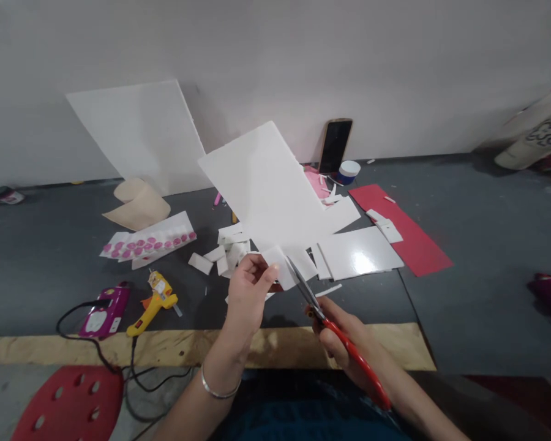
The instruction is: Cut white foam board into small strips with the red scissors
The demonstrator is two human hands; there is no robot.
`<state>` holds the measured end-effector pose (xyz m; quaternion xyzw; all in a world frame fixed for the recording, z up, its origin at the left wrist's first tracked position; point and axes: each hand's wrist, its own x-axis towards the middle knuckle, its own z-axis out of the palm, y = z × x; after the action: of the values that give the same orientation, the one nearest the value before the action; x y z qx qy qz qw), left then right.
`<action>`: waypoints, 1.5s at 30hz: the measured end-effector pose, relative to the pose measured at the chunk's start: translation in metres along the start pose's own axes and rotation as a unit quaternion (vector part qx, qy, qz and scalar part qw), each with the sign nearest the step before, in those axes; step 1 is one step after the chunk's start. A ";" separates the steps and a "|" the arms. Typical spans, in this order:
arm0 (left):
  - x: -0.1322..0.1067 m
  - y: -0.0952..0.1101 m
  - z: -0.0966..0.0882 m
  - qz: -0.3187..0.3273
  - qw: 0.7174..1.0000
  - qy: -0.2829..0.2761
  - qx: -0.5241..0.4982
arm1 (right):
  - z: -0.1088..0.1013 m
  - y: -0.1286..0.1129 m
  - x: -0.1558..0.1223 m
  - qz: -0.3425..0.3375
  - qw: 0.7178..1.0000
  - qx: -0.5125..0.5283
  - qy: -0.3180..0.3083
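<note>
Through the head camera I'm seeing the left hand (248,294) pinching a small white piece (281,271), fingers closing on its 8 o'clock side. The piece is sitting mid-view, over the table (468,245). At 4 o'clock from it, the right hand (357,332) is grasping the scissors (337,332), fingers wrapping the red handles, blades meeting the piece's 3 o'clock edge; I'm not managing to tell how far the blades are parting. Going clockwise from the piece: large white sheet (266,177) showing at 12, phone (335,146) standing tilted at 1, red sheet (408,239) lying between 2 and 3, yellow glue gun (156,304) lying between 8 and 9, white scraps (232,250) piling between 9 and 10.
</note>
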<state>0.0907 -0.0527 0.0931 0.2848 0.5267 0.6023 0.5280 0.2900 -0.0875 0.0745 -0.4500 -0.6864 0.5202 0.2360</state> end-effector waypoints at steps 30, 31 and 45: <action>-0.005 0.006 0.007 -0.034 0.999 -0.018 -0.009 | 0.007 -0.014 0.003 0.029 1.000 0.005 0.004; -0.005 0.006 0.007 -0.033 0.999 -0.013 -0.009 | 0.008 -0.014 0.003 0.031 0.999 0.007 0.005; -0.005 0.004 0.003 -0.039 0.999 -0.031 -0.012 | 0.006 -0.013 0.007 0.006 1.000 -0.014 0.005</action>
<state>0.0932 -0.0562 0.0991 0.2760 0.5137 0.5787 0.5702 0.2769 -0.0850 0.0829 -0.4600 -0.6899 0.5092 0.2304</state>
